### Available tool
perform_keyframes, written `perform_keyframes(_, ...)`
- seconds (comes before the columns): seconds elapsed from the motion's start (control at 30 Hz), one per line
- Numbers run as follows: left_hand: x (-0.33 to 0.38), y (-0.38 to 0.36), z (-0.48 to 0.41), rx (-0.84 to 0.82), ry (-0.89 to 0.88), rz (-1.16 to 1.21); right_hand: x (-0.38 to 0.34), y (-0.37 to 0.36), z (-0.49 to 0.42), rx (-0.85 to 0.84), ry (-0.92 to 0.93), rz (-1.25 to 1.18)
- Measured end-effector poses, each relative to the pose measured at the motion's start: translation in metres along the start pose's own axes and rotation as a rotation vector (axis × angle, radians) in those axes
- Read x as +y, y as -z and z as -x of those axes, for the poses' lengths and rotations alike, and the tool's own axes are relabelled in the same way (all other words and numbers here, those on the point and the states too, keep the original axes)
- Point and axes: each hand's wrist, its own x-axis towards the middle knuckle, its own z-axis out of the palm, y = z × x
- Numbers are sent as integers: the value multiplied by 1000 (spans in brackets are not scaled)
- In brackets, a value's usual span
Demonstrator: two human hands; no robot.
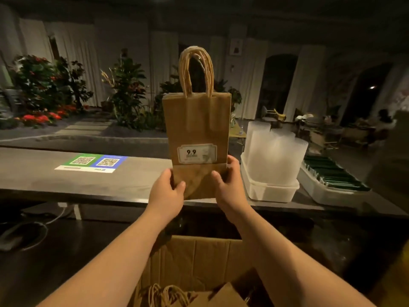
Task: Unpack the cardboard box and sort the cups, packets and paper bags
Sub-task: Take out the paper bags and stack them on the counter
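A flat stack of brown paper bags [197, 120] with twisted paper handles and a "9.9" label stands upright above the counter. My left hand [168, 191] grips its lower left corner and my right hand [230, 180] grips its lower right edge. Below my arms the open cardboard box [199, 258] holds more paper bags [174, 295] with their handles showing. Stacks of frosted plastic cups [274, 151] stand in a white tray [272, 191] on the counter to the right. Beside them, dark green packets [334, 173] fill a second white tray [327, 193].
The long grey counter [66, 182] runs across the view, with a QR-code sticker [93, 162] on its left part. A cable lies on the dark lower shelf [26, 235] at the left. Potted plants and flowers [44, 89] stand beyond the counter.
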Motion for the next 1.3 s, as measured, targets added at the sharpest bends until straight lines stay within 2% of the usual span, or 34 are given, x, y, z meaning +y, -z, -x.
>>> perform_keyframes(0.1,4,-24,-54,-32,168,-26,17,6,-55,120,-210,145)
perform_keyframes(0.23,-6,-46,-92,-190,471,-129,47,8,-82,53,-566,423)
perform_keyframes(0.33,-7,-54,-102,-253,541,-172,55,14,-87,69,-586,502)
perform_keyframes(0.53,-9,-78,-106,-192,511,-206,65,26,-79,117,-447,817)
perform_keyframes(0.73,-7,-89,-101,-61,437,-263,63,13,-66,279,-422,828)
perform_keyframes(0.97,1,-100,-96,-15,437,-365,61,6,-62,295,-334,1009)
perform_keyframes(1.07,3,-103,-89,30,470,-391,60,10,-52,290,-202,1072)
perform_keyframes(1.17,11,-96,-80,75,501,-238,54,23,-33,281,80,1015)
perform_keyframes(1.23,19,-84,-68,123,449,-155,47,36,-12,298,281,919)
perform_keyframes(1.3,26,-64,-42,127,342,-119,47,50,22,252,300,768)
